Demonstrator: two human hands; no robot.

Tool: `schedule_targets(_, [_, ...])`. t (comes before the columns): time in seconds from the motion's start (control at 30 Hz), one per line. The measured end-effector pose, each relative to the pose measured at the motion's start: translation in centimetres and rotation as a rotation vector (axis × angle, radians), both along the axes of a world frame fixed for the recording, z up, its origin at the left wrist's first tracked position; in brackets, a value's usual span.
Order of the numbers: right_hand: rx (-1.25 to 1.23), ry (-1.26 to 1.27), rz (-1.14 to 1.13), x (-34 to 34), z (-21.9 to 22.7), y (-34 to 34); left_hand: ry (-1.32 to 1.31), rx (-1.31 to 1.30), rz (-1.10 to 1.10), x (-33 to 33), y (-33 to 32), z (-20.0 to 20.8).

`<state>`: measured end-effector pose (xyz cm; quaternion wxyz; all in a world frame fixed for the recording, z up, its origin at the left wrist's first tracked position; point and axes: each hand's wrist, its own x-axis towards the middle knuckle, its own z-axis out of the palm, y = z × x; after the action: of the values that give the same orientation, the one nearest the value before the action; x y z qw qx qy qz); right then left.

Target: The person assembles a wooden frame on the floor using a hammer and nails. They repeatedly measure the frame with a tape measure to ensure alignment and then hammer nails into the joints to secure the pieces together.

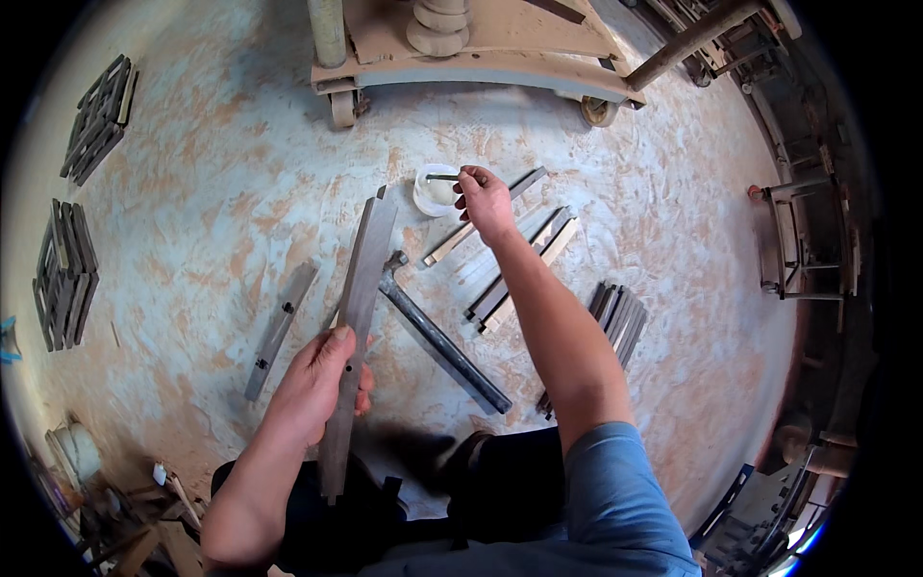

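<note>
My left hand is closed around a long grey-brown wooden bar, which stands tilted with its far end toward the top. A small hole shows in the bar near my thumb. My right hand reaches forward and pinches a thin dark stick. The stick's tip is over a round white tub holding something pale. Between my arms a hammer lies on the floor, head toward the tub. Left of the bar rests another wooden piece with two dark fittings on it.
Loose wooden strips lie by my right forearm, with a bundle of dark strips farther right. Stacked wooden frames sit at far left. A wheeled wooden platform stands ahead. A metal rack is at right.
</note>
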<state>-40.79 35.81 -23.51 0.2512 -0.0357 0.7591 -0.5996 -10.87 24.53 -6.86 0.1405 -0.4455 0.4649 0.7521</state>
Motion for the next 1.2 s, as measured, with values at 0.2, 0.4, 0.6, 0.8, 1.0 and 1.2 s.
schedule_targets(0.2, [0.096, -0.010, 0.122, -0.7, 3.5, 1.1, 0.017, -0.037, 0.020, -0.2, -0.9, -1.7])
schedule_targets(0.4, [-0.039, -0.236, -0.137, -1.2, 1.9, 1.6, 0.037, -0.116, -0.045, -0.2, -1.0, -1.9])
schedule_targets(0.6, [-0.218, -0.487, -0.253, -1.8, 0.5, 3.3, 0.106, -0.280, -0.126, 0.4, -1.3, -2.4])
schedule_targets(0.8, [-0.493, -0.525, -0.356, -2.3, 4.1, 5.5, 0.092, -0.360, -0.141, -0.5, -1.9, -2.5])
schedule_targets(1.0, [-0.696, -0.321, -0.177, -0.5, 14.1, 7.6, 0.135, -0.288, -0.117, -2.4, -2.3, -2.5])
schedule_targets(1.2, [-0.553, -0.139, -0.042, 5.2, 20.2, 7.9, 0.175, -0.204, -0.124, -3.3, -2.2, -2.3])
